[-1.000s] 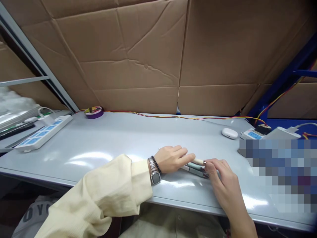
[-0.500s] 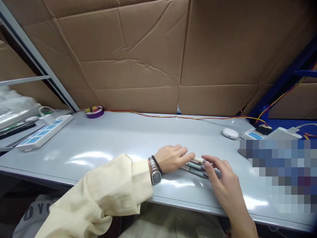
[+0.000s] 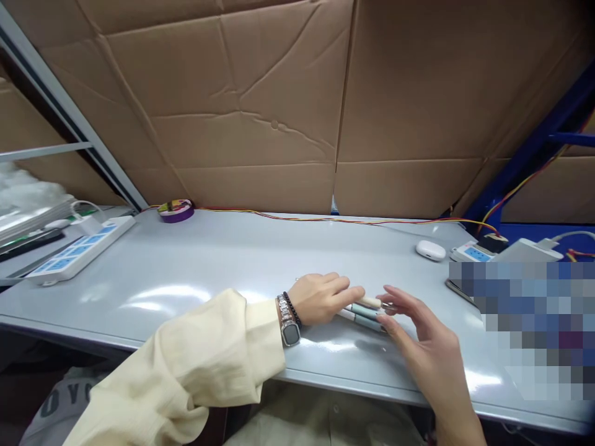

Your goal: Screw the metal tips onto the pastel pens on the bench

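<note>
Several pens [image 3: 369, 318], with beige, pale green and white barrels, lie close together and slanting on the grey tabletop [image 3: 223, 254]. My left hand [image 3: 325, 298] is closed over their left ends, palm down, hiding that part of them. At their right ends is my right hand [image 3: 425, 331], its thumb and fingers curved and apart around the tips. The thumb touches the green barrels, while the silver tip of the beige pen [image 3: 370, 302] lies between thumb and fingers.
A white earbud case [image 3: 430, 250] lies behind my right hand, near a power strip [image 3: 471, 253] and wires. Another power strip [image 3: 83, 249] and a purple tape roll [image 3: 176, 211] are on the left. Cardboard [image 3: 251, 87] backs the table; a blurred patch covers the right.
My right hand has shifted slightly right and turned, with its thumb and fingers moving around the pen ends. My left hand stays on the pens.
</note>
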The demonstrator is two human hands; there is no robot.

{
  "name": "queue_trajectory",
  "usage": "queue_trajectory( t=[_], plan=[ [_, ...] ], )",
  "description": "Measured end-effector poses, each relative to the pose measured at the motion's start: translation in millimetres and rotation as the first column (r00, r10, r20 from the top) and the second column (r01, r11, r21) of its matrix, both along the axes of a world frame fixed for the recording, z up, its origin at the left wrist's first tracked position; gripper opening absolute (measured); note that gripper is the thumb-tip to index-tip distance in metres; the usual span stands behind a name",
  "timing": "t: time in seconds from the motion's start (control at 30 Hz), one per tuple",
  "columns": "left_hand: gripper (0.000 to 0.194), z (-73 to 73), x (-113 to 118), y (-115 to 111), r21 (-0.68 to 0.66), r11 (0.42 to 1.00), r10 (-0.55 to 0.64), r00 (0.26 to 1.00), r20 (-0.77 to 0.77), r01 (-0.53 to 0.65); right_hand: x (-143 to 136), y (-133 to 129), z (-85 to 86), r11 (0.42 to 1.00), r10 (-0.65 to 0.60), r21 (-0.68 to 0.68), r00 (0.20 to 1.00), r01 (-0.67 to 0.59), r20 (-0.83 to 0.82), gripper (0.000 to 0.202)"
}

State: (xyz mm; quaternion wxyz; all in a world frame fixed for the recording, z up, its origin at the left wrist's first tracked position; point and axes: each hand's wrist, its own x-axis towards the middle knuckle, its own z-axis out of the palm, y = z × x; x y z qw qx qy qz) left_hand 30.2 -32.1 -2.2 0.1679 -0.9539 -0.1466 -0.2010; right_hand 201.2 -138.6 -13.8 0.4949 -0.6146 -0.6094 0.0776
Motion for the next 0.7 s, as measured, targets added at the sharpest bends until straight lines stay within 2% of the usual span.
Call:
queue_trajectory(
  t=[0.1,0.2,0.27,0.33,0.43,0.5,0.63,0.7],
  plan=[
    [0.020,1.4,-1,-1,0.044,0.998,-0.034,0.999,0.015,0.033,-5,1,4.9,0.998,-0.036,-0.057,0.996,0.041,0.087,0.028],
    [0.019,3.5,0,-2,0.096,0.992,-0.087,0.995,0.045,0.082,-10,0,9.0,0.995,-0.091,-0.030,0.979,0.098,0.183,0.037],
    [0.019,4.4,-1,-2,0.110,0.990,-0.102,0.992,0.081,0.093,-12,0,9.0,0.996,-0.087,0.007,0.981,0.087,0.174,0.033],
    [0.020,4.6,-1,-2,0.104,0.991,-0.099,0.989,0.112,0.087,-11,-1,6.7,0.998,-0.041,0.056,0.993,0.034,0.114,0.021],
    [0.023,4.1,-5,2,0.028,0.998,-0.059,0.988,0.141,0.055,-5,-1,2.9,0.983,0.035,0.179,0.999,-0.033,-0.008,0.004],
    [0.024,4.2,-9,7,-0.027,0.999,-0.014,0.987,0.158,0.018,2,-1,2.7,0.974,0.036,0.225,0.998,-0.023,-0.054,0.005],
    [0.025,5.7,-14,19,-0.157,0.987,0.054,0.964,0.261,-0.013,15,0,5.9,0.988,-0.115,0.107,0.993,0.115,-0.002,0.011],
    [0.025,6.2,-15,22,-0.237,0.971,0.069,0.944,0.323,0.011,17,2,6.3,0.989,-0.140,0.053,0.990,0.139,0.015,0.015]
  ],
)
